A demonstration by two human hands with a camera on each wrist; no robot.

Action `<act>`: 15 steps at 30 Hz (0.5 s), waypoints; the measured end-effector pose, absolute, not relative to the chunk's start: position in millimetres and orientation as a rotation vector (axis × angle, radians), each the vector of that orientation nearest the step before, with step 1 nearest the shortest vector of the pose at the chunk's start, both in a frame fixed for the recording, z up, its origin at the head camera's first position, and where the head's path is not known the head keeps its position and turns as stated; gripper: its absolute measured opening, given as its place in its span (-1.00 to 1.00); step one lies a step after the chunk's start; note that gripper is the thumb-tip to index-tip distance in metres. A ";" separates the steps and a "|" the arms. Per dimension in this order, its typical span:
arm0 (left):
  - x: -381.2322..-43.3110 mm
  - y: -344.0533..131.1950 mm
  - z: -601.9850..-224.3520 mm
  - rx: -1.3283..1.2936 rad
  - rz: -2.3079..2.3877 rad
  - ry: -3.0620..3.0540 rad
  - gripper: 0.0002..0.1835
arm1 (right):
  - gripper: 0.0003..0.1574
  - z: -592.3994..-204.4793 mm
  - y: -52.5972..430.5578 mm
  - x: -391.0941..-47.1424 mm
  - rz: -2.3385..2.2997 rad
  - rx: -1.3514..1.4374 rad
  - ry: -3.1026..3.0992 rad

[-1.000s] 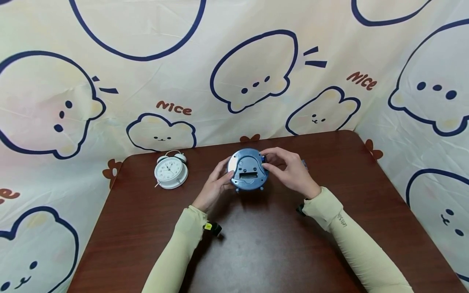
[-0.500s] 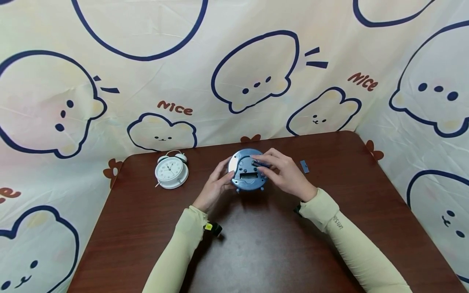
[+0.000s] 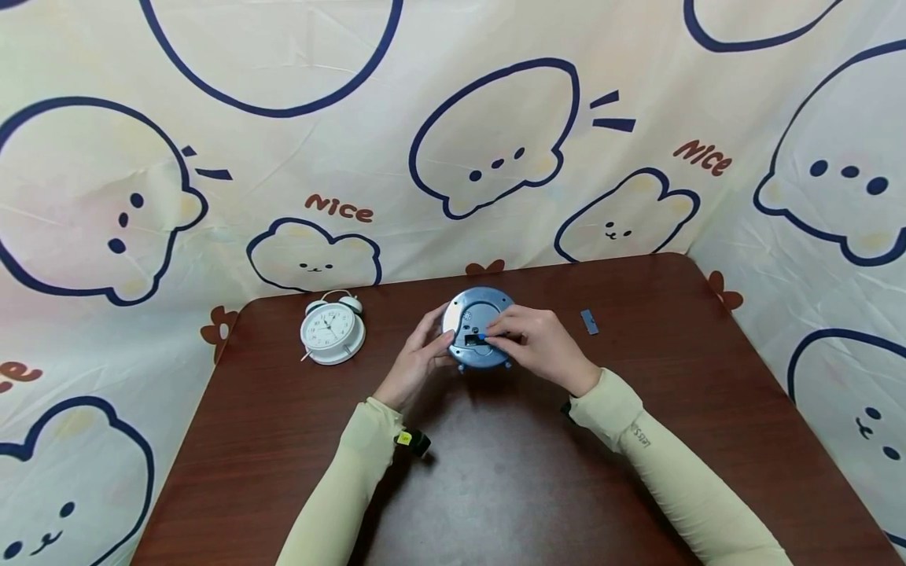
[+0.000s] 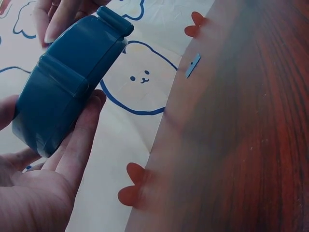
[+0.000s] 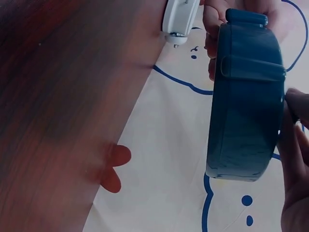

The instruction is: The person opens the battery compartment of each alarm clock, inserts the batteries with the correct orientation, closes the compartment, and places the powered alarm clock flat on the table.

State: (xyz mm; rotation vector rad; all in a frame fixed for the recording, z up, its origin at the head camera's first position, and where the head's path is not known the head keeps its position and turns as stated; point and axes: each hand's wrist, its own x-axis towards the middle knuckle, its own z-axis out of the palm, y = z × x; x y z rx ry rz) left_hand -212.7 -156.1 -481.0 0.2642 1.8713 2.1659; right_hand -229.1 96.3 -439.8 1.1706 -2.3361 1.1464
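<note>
My left hand grips a round blue alarm clock by its left side, thumb on the back and fingers round the rim. The clock's back faces me, with a dark open battery slot in its lower half. At that slot my right hand pinches a small dark battery with a blue end, mostly covered by the fingers. In the left wrist view the blue casing lies between thumb and fingers of the left hand. The right wrist view shows the casing's underside beside the right hand.
A white twin-bell alarm clock stands at the table's back left. A small blue battery cover lies to the right of my right hand. The brown table meets a printed cloth at its back edge.
My right hand has moved left and slightly down from the clock's right edge to the battery slot, bringing the battery along. The blue cover has come into full view. The left hand stays put.
</note>
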 end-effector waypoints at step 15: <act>-212.1 -150.7 -480.1 0.272 2.178 1.869 -0.40 | -0.75 -440.8 92.7 -225.5 1.142 1.187 -2.323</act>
